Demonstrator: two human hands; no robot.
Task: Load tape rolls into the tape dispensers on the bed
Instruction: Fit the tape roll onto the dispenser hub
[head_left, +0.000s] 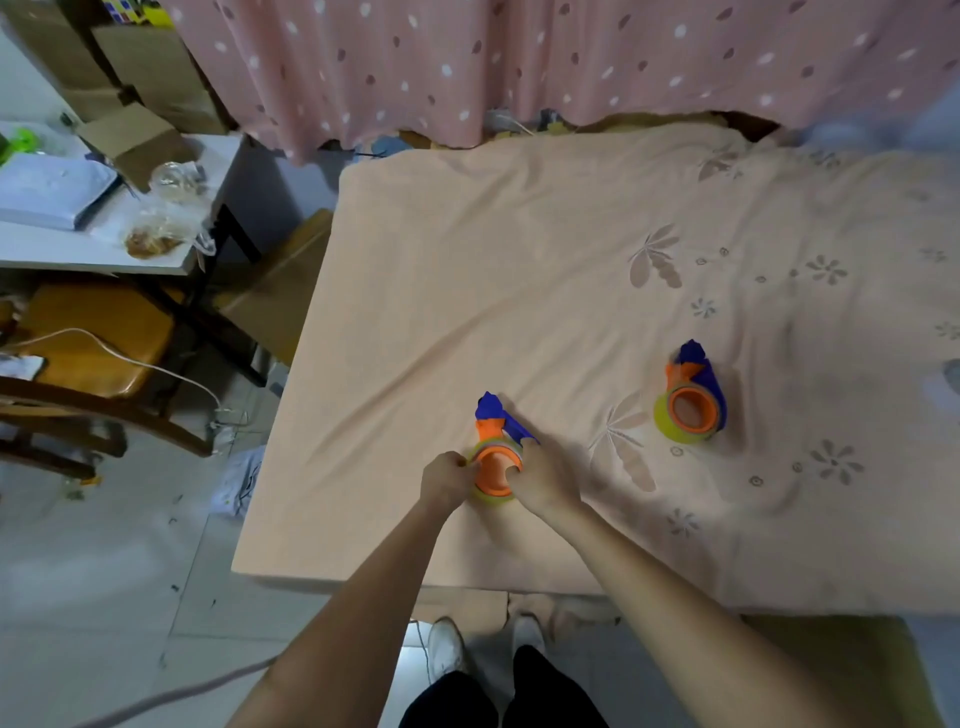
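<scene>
Two blue and orange tape dispensers lie on the peach bed sheet (519, 249). The near dispenser (493, 415) sits close to the bed's front edge, its orange hub ringed by a yellowish tape roll (493, 499). My left hand (447, 480) pinches the roll's left rim. My right hand (545, 478) grips the right side, with a finger hooked into the orange hub. The second dispenser (693, 384) lies apart to the right, a yellowish tape roll (662, 421) seated on its orange hub.
A pink dotted curtain (519, 62) hangs behind the bed. To the left stand a white desk (104, 249) with papers, bags and a cardboard box, and a wooden chair (93, 338). My feet (483, 644) are at the bed's front edge on the tiled floor.
</scene>
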